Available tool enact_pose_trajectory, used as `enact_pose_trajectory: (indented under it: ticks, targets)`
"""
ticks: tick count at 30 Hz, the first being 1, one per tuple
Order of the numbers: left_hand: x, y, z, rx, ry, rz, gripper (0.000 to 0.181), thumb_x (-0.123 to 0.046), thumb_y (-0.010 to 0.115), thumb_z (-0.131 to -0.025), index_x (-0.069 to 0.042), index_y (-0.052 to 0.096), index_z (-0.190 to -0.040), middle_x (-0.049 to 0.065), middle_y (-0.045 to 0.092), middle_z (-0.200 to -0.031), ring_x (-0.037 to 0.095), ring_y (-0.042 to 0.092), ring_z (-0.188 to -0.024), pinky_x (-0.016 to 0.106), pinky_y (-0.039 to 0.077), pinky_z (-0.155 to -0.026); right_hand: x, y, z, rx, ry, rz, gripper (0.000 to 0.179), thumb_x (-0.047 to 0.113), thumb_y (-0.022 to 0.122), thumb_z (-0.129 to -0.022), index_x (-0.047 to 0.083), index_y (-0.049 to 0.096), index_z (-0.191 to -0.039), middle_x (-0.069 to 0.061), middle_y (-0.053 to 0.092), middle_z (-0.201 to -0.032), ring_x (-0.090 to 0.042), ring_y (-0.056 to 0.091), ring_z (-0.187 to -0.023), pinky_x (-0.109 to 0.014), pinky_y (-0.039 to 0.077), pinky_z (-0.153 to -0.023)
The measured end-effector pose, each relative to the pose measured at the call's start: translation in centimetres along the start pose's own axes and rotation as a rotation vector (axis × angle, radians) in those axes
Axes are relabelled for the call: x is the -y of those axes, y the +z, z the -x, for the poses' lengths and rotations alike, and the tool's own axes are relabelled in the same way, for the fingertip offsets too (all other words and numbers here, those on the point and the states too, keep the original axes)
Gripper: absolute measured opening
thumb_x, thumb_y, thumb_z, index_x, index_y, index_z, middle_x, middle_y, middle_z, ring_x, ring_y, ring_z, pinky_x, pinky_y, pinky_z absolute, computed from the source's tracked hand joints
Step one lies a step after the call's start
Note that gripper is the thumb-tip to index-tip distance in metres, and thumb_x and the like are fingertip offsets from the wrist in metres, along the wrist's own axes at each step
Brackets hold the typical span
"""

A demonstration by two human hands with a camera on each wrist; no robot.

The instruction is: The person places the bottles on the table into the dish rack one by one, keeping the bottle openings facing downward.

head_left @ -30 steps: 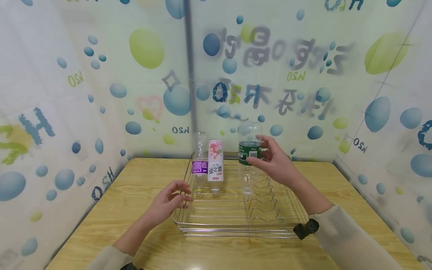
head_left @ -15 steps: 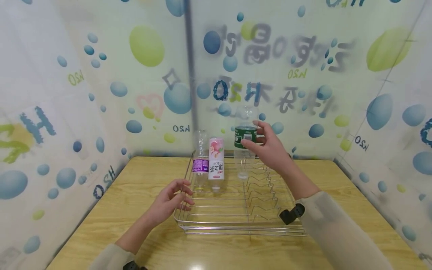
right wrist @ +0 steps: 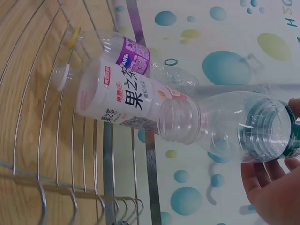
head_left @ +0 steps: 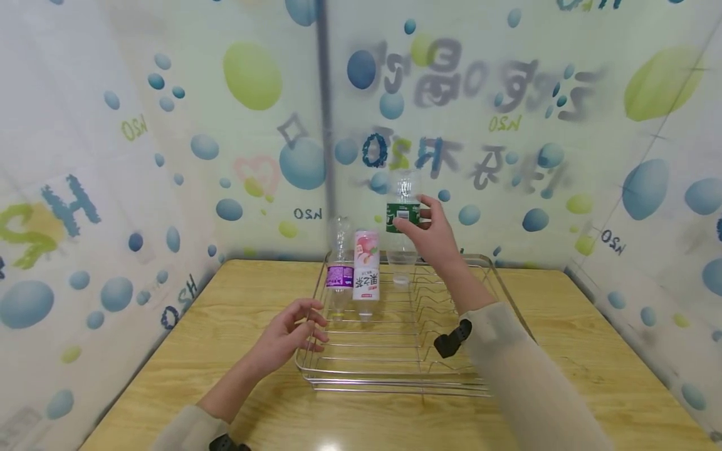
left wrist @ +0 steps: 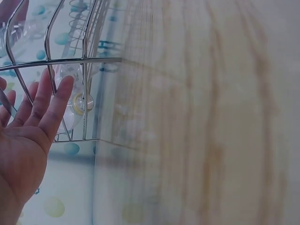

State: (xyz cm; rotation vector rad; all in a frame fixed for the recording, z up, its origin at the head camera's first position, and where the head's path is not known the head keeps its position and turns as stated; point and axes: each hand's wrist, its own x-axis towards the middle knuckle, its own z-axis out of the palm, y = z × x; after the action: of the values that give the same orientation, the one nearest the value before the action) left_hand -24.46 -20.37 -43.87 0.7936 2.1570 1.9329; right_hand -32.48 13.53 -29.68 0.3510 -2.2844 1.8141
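Observation:
My right hand (head_left: pixel 434 235) grips a clear plastic bottle (head_left: pixel 403 219) by its green label. The bottle is upside down, mouth low, over the back of a wire dish rack (head_left: pixel 389 379). In the right wrist view its wide threaded neck (right wrist: pixel 180 121) shows, and only part of my hand is in frame. To its left, two bottles stand inverted in the rack: a clear one with a purple label (head_left: pixel 340 277) and a white-and-pink one (head_left: pixel 366 266). At the rack's left side, my left hand (head_left: pixel 286 333) has loosely extended fingers against the wires.
The rack stands on a wooden table (head_left: pixel 180 332). Wavy wire dividers (head_left: pixel 437 313) run along its right half. Behind the table hangs a pale curtain (head_left: pixel 271 219) with blue and green dots, and more curtain flanks both sides.
My right hand has moved the green-labelled bottle back, up and slightly left, closer to the other two bottles. My left hand stays at the rack's left side.

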Motion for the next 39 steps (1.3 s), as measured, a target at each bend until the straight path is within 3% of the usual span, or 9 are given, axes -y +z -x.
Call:
enact_pose_trajectory:
  ticks: [9,18,23,27,34,39]
  targets:
    - [0.1,0.1,-0.1,-0.005,-0.008,-0.002,0.038,-0.003,0.047,-0.113,-0.002,0.046,-0.151,0.044,0.052,-0.136,0.025,0.076,-0.103,0.048,0.070,-0.086,-1.3,1.8,-1.2,-0.044,0.064,-0.032,0.089,0.043,0.075,-0.103,0.023,0.025,-0.174,-0.018,0.048,-0.154,-0.030,0.055,-0.123,-0.042,0.054,-0.098]
    - [-0.1,0.0,-0.2,-0.004,-0.004,-0.001,0.037,-0.002,0.047,-0.113,-0.002,0.047,-0.150,0.041,0.055,-0.134,0.022,0.076,-0.102,0.048,0.071,-0.086,-2.3,2.4,-1.8,-0.083,0.112,-0.080,0.087,0.045,0.076,-0.102,0.027,0.028,-0.172,-0.016,0.049,-0.153,-0.030,0.056,-0.129,-0.046,0.053,-0.104]
    - [-0.1,0.0,-0.1,-0.007,-0.005,-0.005,0.039,-0.002,0.047,-0.113,0.004,0.044,-0.151,0.042,0.054,-0.134,0.022,0.076,-0.103,0.047,0.071,-0.086,-3.1,2.7,-1.8,-0.077,0.128,-0.077,0.086,0.042,0.076,-0.102,0.025,0.029,-0.172,-0.018,0.050,-0.154,-0.031,0.056,-0.130,-0.045,0.053,-0.103]
    - [-0.2,0.1,-0.2,-0.002,-0.010,0.001,0.042,-0.003,0.047,-0.113,0.007,0.041,-0.153,0.043,0.054,-0.136,0.022,0.076,-0.103,0.047,0.070,-0.087,-3.8,2.6,-1.7,-0.043,0.153,-0.019,0.089,0.043,0.075,-0.103,0.022,0.026,-0.173,-0.019,0.046,-0.159,-0.035,0.054,-0.134,-0.051,0.053,-0.105]
    - [-0.2,0.2,-0.1,-0.009,-0.010,-0.005,0.038,-0.004,0.048,-0.113,-0.001,0.046,-0.151,0.044,0.054,-0.136,0.026,0.077,-0.103,0.048,0.070,-0.086,-4.5,2.6,-1.7,0.028,0.199,0.065,0.089,0.042,0.074,-0.103,0.021,0.024,-0.174,-0.021,0.044,-0.164,-0.040,0.057,-0.134,-0.057,0.054,-0.112]
    - [-0.3,0.2,0.0,-0.009,-0.009,-0.009,0.037,-0.005,0.048,-0.114,-0.001,0.046,-0.151,0.043,0.054,-0.136,0.027,0.076,-0.104,0.048,0.070,-0.087,-5.0,2.9,-1.8,0.054,0.232,0.156,0.091,0.042,0.075,-0.102,0.020,0.024,-0.174,-0.021,0.046,-0.165,-0.041,0.058,-0.138,-0.058,0.053,-0.116]
